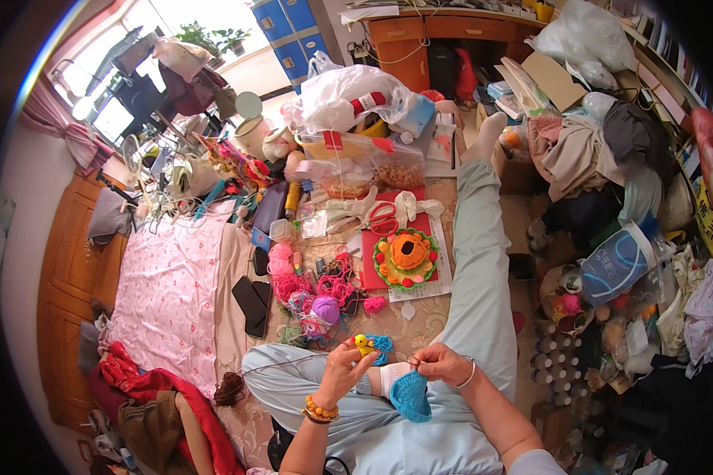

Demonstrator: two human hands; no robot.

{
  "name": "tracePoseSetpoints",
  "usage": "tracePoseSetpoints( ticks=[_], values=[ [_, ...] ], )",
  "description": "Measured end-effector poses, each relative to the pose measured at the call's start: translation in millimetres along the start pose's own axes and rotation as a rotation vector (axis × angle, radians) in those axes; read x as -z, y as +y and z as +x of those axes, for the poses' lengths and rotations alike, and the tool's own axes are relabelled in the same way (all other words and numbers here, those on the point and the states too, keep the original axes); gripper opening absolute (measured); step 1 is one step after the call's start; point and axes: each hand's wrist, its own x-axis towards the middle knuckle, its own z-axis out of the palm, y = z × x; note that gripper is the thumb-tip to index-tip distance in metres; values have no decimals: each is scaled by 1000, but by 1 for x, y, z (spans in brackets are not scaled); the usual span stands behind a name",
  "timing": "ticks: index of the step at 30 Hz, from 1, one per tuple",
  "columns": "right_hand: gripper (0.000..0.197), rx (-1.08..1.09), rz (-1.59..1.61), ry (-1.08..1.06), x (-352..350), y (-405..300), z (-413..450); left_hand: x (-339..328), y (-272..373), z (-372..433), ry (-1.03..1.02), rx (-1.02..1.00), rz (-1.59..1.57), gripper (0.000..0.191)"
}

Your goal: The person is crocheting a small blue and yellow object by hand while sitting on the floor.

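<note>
My right hand (444, 364) pinches the upper edge of a light-blue crocheted piece (411, 396), which hangs below the fingers over my lap. Any hook there is too small to make out. A thin dark strand of yarn (291, 360) runs from a brown yarn ball (230, 389) over my bent knee into my left hand (340, 371), whose fingers are curled around it. At the left fingertips sits a small yellow figure (363, 344) with a red tip; whether it is worn or held is unclear. Loose blue yarn (382, 347) lies just beyond.
Pink and purple yarn balls (325, 309) lie ahead, near two dark phones (252, 306). An orange crocheted flower (409, 252) with a green rim rests on a red folder, red-handled scissors (384, 218) beside it. Zip bags (368, 166) stand behind. Clutter and bottles (555, 362) line the right side.
</note>
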Motion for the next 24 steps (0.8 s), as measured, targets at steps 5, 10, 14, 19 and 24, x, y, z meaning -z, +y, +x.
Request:
tracePoseSetpoints(
  ticks=[5,10,14,19,24],
  values=[
    [22,23,59,6,1,-1,-1,6,-6,-4,-31,-97,238,24],
    [16,12,-24,7,-1,-1,-1,6,14,0,-109,144,91,30],
    [13,-48,-80,0,-4,1,4,-5,12,-2,-112,494,-622,41],
    [16,-33,-85,-45,2,3,2,-8,16,3,-84,562,-1019,62],
    [18,-7,-73,-64,-5,-3,0,-3,8,6,-66,559,-1212,66]
  ],
)
